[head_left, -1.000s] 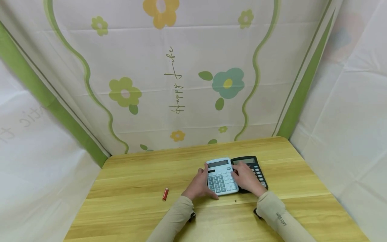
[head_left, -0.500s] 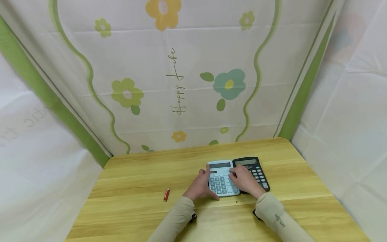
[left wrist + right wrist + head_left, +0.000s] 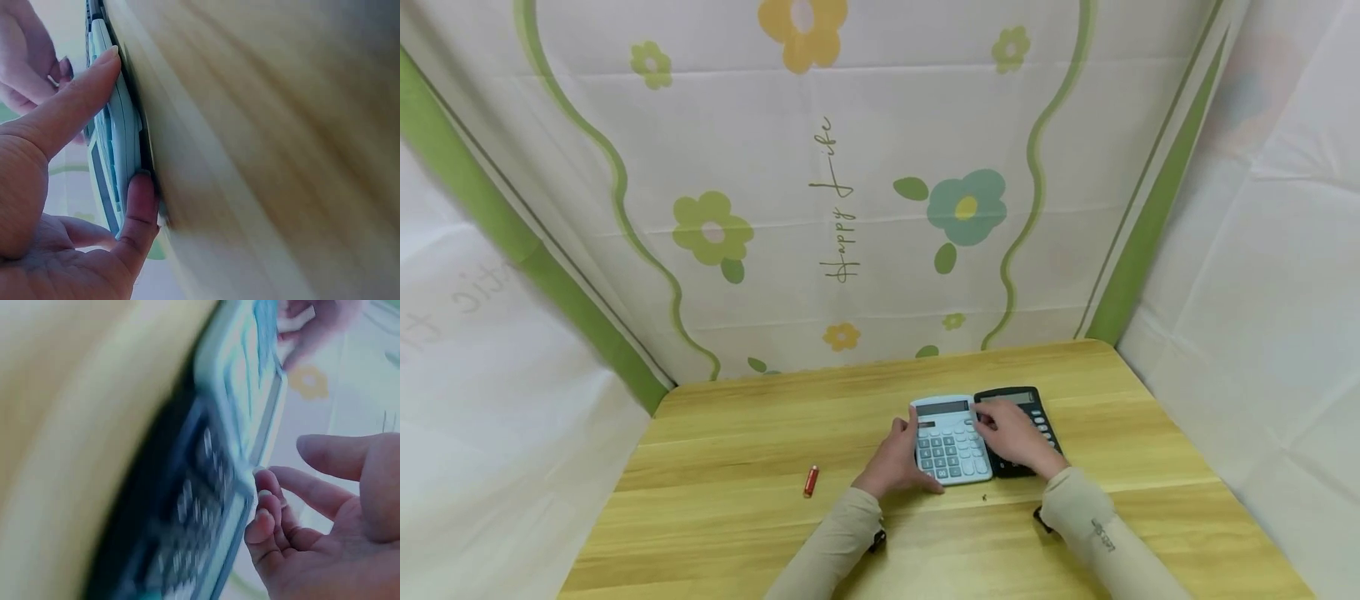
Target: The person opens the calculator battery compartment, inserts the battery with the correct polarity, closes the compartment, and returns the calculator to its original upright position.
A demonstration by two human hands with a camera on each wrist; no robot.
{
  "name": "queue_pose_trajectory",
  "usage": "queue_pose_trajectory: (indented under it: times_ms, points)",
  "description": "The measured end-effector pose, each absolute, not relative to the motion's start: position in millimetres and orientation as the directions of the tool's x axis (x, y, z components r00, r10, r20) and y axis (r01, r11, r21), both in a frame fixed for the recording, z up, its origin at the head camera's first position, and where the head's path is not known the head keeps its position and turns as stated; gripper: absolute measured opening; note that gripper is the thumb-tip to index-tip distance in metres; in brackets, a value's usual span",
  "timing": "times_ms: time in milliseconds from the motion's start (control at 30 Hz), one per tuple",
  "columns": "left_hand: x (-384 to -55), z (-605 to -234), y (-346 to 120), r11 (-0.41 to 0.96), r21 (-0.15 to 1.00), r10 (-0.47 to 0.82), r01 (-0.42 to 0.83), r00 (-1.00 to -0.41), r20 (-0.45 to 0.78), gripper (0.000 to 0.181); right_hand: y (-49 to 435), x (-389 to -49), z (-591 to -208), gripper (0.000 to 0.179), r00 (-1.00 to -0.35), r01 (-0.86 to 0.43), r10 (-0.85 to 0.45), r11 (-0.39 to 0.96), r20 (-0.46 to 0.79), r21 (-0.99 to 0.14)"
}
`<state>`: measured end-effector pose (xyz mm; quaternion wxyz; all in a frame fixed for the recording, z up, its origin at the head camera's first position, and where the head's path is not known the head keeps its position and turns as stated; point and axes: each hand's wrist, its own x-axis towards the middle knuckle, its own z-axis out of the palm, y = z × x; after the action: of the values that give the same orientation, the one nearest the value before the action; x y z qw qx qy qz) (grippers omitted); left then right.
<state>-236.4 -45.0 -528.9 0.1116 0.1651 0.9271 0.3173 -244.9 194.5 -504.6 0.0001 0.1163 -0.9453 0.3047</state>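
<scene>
A light-blue calculator (image 3: 951,458) lies face up on the wooden table. My left hand (image 3: 891,462) holds it by its left side, the thumb at the near left corner and the other fingers along the left edge. In the left wrist view, the left thumb (image 3: 81,94) and a fingertip lie against the calculator's side. Close against its right edge is a black calculator (image 3: 1011,398), partly covered by my right hand (image 3: 1015,433). The right index fingertip is at the light-blue calculator's upper right edge; the right wrist view shows the other fingers (image 3: 265,525) loosely bent, gripping nothing.
A small red stick with a pale tip (image 3: 810,482), like a lighter, lies on the table (image 3: 722,433) to the left. A tiny dark bit (image 3: 984,497) is just in front of the calculators. A flowered white curtain (image 3: 880,250) hangs behind the table.
From over the light-blue calculator's keys, my right hand has shifted slightly right and farther from me, to its edge. The left hand and both calculators stay in place.
</scene>
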Motion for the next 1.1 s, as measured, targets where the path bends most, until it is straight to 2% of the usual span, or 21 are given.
queue_pose_trajectory:
  times_ms: [133, 233, 333, 433, 600, 733, 833, 933, 1100]
  points:
    - [-235, -530, -44, 0.738, 0.642, 0.355, 0.208, -0.929, -0.107, 0.146, 226, -263, -500, 0.043, -0.984, -0.178, -0.150, 0.763, 0.098, -0.621]
    - [-232, -531, -43, 0.749, 0.631, 0.325, 0.202, -0.942, -0.084, 0.144, 254, -273, -500, 0.044, -0.988, -0.152, -0.101, 0.774, 0.117, -0.615]
    - [-227, -529, -41, 0.790, 0.561, 0.318, 0.247, -0.948, -0.029, 0.140, 277, -277, -507, 0.043, -0.993, -0.108, -0.056, 0.795, 0.105, -0.597]
    - [-223, -524, -37, 0.835, 0.446, 0.345, 0.323, -0.938, 0.033, 0.136, 293, -277, -516, 0.044, -0.999, -0.043, -0.038, 0.772, 0.021, -0.634]
    - [-220, -517, -27, 0.816, 0.345, 0.466, 0.464, -0.881, 0.083, 0.115, 304, -280, -526, 0.048, -0.995, 0.012, -0.060, 0.724, -0.080, -0.690]
    - [-216, -518, -21, 0.746, 0.309, 0.596, 0.590, -0.798, 0.085, 0.096, 304, -282, -531, 0.049, -0.994, 0.000, -0.075, 0.718, -0.077, -0.696]
    - [-214, -519, -18, 0.690, 0.278, 0.675, 0.668, -0.733, 0.086, 0.089, 306, -283, -534, 0.043, -0.993, 0.027, -0.067, 0.678, -0.098, -0.735]
    - [-212, -520, -17, 0.655, 0.276, 0.712, 0.704, -0.697, 0.087, 0.085, 311, -283, -536, 0.034, -0.990, 0.052, -0.066, 0.634, -0.121, -0.772]
    - [-207, -516, -17, 0.630, 0.316, 0.729, 0.709, -0.681, 0.074, 0.080, 329, -274, -538, 0.028, -0.986, 0.017, -0.118, 0.629, -0.117, -0.777]
